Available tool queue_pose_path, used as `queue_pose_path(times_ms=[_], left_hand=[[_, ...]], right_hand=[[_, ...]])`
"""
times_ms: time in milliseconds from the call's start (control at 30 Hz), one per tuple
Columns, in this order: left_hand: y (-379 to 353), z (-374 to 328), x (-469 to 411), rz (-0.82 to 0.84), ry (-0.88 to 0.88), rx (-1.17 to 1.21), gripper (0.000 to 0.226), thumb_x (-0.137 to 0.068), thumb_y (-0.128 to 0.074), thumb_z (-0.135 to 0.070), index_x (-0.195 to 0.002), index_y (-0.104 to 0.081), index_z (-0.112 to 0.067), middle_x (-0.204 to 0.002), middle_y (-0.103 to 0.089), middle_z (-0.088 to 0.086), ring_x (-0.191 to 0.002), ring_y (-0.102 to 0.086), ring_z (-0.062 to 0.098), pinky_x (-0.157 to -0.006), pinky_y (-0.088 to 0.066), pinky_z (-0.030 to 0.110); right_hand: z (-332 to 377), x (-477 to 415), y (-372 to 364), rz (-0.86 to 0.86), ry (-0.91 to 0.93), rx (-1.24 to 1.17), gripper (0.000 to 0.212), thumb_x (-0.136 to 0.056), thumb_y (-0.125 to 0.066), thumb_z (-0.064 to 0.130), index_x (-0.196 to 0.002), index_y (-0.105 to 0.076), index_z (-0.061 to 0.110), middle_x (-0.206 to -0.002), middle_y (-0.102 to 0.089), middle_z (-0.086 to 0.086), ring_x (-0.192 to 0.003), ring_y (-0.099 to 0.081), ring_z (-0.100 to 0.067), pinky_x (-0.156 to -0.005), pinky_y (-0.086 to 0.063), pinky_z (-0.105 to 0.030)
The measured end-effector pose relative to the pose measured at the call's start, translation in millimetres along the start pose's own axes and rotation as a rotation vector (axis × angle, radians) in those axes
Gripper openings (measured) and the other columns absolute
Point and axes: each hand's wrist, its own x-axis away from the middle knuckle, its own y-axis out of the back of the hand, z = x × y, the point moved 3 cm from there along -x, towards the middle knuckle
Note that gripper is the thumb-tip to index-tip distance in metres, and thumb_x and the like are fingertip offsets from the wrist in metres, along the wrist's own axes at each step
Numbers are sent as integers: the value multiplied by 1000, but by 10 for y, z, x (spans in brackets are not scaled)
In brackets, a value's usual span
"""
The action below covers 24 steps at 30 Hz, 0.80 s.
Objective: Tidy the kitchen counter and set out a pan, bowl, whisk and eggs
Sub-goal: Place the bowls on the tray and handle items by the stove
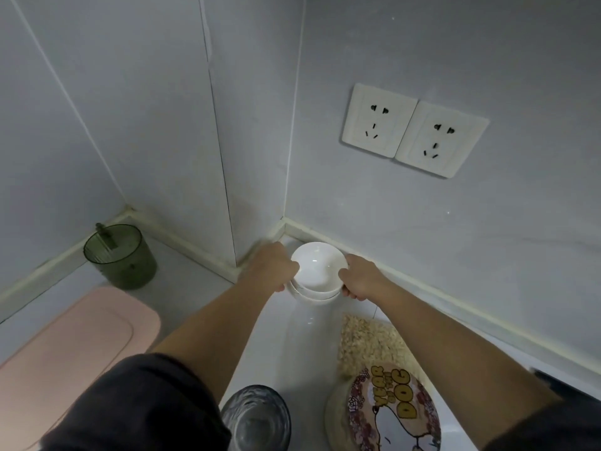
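A small stack of white bowls (317,271) sits on the white counter (292,346), tucked into the wall corner. My left hand (271,266) grips the stack's left rim and my right hand (359,278) grips its right rim, both arms stretched forward. The top bowl is empty. No pan, whisk or eggs are in view.
A green translucent cup (122,255) holding a utensil stands at the left wall. A pink board (74,356) lies at the lower left. A clear glass (257,418), a round tin (393,411) printed "Year of the Dog" and a woven mat (370,340) sit near me. Two wall sockets (413,130) are at the upper right.
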Motion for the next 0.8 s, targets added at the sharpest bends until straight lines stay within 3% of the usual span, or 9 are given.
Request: queue_pose_path(times_ms=[100, 167, 233, 300, 400, 467, 567, 633, 800], left_hand=[[-37, 34, -6, 84, 51, 83, 15, -84, -49, -20, -81, -56, -7, -64, -64, 7, -44, -65, 21, -63, -55, 25], [-122, 83, -21, 173, 120, 272, 28, -87, -47, -22, -101, -57, 0, -74, -63, 12, -59, -69, 29, -69, -59, 36], [-213, 114, -13, 264, 188, 455, 36, -93, -45, -24, -118, -49, 1, -83, -58, 16, -66, -65, 30, -65, -58, 39], [-271, 125, 5, 303, 225, 604, 39, -95, -44, -25, -126, -45, -2, -92, -56, 18, -70, -63, 30, -60, -56, 37], [-294, 126, 41, 312, 239, 717, 39, -95, -47, -25, -127, -44, -4, -102, -56, 20, -75, -62, 29, -59, -56, 36], [-278, 115, 87, 309, 232, 738, 35, -95, -47, -25, -123, -46, -4, -97, -57, 18, -75, -62, 28, -61, -56, 35], [-206, 42, 224, 303, 194, 741, 30, -96, -44, -26, -117, -46, -5, -91, -59, 17, -76, -64, 26, -62, -56, 33], [-134, -47, 374, 287, 165, 741, 30, -96, -43, -29, -116, -45, -7, -93, -58, 16, -77, -64, 27, -64, -56, 34], [52, -363, 911, 179, 47, 767, 36, -99, -37, -40, -120, -48, -14, -93, -55, 9, -76, -59, 22, -68, -55, 37]], right_hand=[[-23, -13, -16, 26, -34, -54, 32, -89, -35, 10, -115, -49, 21, -67, -56, -9, -51, -47, -19, -44, -39, -23], [-52, -8, -46, 79, -93, -121, 26, -94, -33, 17, -115, -48, 18, -75, -55, -10, -56, -53, -23, -51, -51, -30], [-89, -7, -96, 158, -173, -260, 27, -99, -31, 22, -120, -45, 15, -88, -58, -14, -67, -62, -30, -64, -58, -40], [-111, -4, -137, 212, -234, -448, 32, -101, -32, 23, -129, -41, 11, -100, -58, -19, -77, -65, -34, -68, -58, -41], [-141, 15, -139, 221, -277, -600, 32, -100, -35, 19, -129, -41, 9, -101, -57, -19, -80, -64, -35, -71, -57, -41], [-153, 63, -99, 223, -286, -644, 27, -98, -37, 18, -123, -43, 10, -99, -57, -17, -81, -62, -34, -75, -55, -41], [-122, 191, 18, 220, -239, -613, 29, -96, -39, 22, -122, -46, 11, -98, -56, -14, -76, -61, -27, -63, -52, -34], [-100, 328, 131, 194, -180, -605, 31, -96, -40, 27, -122, -48, 14, -96, -56, -11, -77, -58, -23, -64, -50, -32], [-4, 727, 349, 157, -74, -836, 39, -96, -42, 34, -130, -44, 15, -118, -51, -17, -99, -60, -31, -78, -57, -46]])
